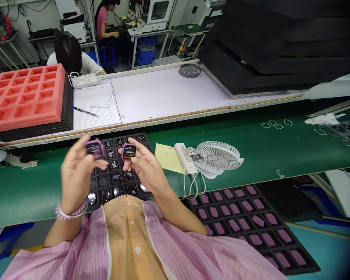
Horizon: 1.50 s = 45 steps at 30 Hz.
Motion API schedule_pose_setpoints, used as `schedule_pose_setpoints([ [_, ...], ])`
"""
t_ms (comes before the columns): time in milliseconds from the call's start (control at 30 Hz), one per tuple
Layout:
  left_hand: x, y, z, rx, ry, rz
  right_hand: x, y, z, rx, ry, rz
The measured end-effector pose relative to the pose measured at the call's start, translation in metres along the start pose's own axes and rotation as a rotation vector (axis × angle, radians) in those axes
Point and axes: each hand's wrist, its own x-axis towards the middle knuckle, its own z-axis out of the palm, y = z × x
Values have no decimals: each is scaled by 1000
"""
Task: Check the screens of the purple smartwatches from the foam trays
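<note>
My left hand (76,171) is raised over a black foam tray (105,182) and pinches a small purple watch body (95,149) between thumb and fingers. My right hand (144,165) holds a second purple watch body (129,151), its lit screen facing me. Both hands hover close together above the tray, whose pockets hold several more watch bodies with dark or shiny faces. A beaded bracelet circles my left wrist.
A second black tray (245,223) of purple parts lies at the lower right. A white fan (218,155), power strip (185,157) and yellow note (169,158) sit on the green belt. A red foam tray (26,97), paper sheets and a pen lie beyond. Two people work at the back.
</note>
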Motion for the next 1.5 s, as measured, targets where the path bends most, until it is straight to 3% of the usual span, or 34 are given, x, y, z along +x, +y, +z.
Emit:
schedule_pose_setpoints([
  [167,-12,-39,7,25,-79,-126,-7,4,-4,-130,6,-19],
  [300,-14,-51,11,37,-56,-131,-8,9,-6,-138,10,-22],
  [567,-16,-59,9,4,-96,-144,-6,11,-6,-105,42,-7],
  [867,-14,-61,10,82,-39,-205,-1,19,-9,-115,82,44],
  [1200,-13,-65,10,29,-27,-271,-2,22,-7,-3,120,101],
  [1500,-14,-64,10,2,-14,-307,-2,24,-9,-32,111,106],
])
